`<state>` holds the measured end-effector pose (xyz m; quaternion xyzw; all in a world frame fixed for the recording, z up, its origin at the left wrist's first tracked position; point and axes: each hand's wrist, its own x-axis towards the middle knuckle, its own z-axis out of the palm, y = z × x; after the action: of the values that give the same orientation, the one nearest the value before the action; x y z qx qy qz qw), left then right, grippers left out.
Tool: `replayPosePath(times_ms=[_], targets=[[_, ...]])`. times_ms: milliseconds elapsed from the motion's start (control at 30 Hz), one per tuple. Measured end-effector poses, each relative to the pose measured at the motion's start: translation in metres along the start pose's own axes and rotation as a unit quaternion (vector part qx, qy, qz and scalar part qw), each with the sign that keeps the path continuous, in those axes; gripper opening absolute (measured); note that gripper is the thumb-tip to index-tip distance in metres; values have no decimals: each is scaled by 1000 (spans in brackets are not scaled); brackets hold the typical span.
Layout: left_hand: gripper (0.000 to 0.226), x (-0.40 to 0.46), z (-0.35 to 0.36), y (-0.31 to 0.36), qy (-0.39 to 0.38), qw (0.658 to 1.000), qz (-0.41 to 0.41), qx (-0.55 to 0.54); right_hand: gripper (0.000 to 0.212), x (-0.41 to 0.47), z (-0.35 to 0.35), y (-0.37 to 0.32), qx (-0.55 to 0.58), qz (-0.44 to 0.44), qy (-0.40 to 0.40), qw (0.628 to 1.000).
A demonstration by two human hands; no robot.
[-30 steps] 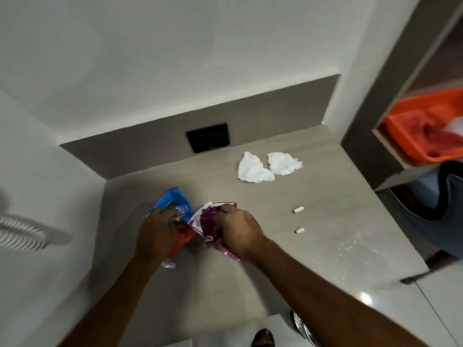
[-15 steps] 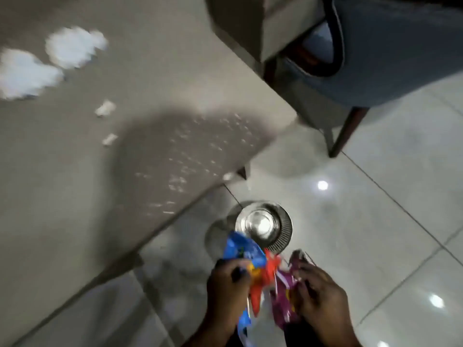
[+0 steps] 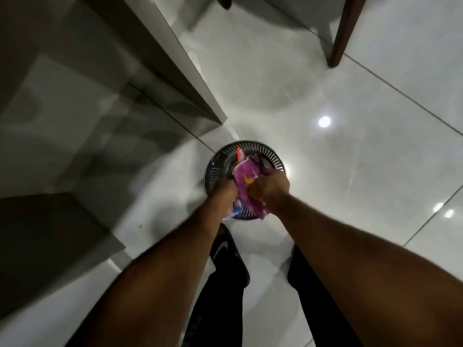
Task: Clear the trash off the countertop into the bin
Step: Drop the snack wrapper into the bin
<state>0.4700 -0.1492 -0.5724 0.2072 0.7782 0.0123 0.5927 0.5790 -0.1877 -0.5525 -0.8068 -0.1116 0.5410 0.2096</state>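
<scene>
A round steel bin (image 3: pixel 271 156) with a slotted wall stands on the floor, seen from straight above. Both my hands are over its mouth. My right hand (image 3: pixel 271 187) grips a crumpled purple wrapper (image 3: pixel 246 182) with a yellow patch. My left hand (image 3: pixel 223 194) is closed on a blue wrapper (image 3: pixel 236 212), of which only a lower bit shows under the fist. A red strip (image 3: pixel 239 154) of wrapper sticks up over the bin's inside. The countertop's trash is out of view.
The corner of the counter (image 3: pixel 175 78) juts in from the upper left, just beyond the bin. A dark wooden chair leg (image 3: pixel 340 33) stands at the upper right. My shoes and black trouser legs (image 3: pixel 225 269) are below the bin on glossy white tiles.
My hands carried the wrappers from the countertop down to the bin and now hold them over its mouth. The view swung from the counter to the floor.
</scene>
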Motion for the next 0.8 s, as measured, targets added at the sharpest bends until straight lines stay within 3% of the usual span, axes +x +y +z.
replayPosePath(times_ms=[67,167,267,367,467,567,667,800], targets=[[29,-5,-5,13,33,999,35,19,31,7,1,-4,22,6,16,1000],[31,-38,-22,36,112,973,160,124,29,-9,-12,-18,47,-28,35,998],[24,-116,-37,52,103,937,272,192,21,-68,-44,-38,66,-83,67,992],[21,-229,-49,56,56,897,404,170,21,-154,-85,-65,105,-148,110,977],[16,-346,-86,67,18,813,567,130,14,-254,-119,-114,140,-238,130,952],[20,-411,-150,98,87,704,698,99,13,-346,-124,-186,170,-332,117,921],[22,-435,-234,140,188,656,726,77,10,-405,-99,-269,166,-422,60,889],[27,-416,-367,213,379,660,641,100,9,-435,-31,-383,29,-551,23,834]])
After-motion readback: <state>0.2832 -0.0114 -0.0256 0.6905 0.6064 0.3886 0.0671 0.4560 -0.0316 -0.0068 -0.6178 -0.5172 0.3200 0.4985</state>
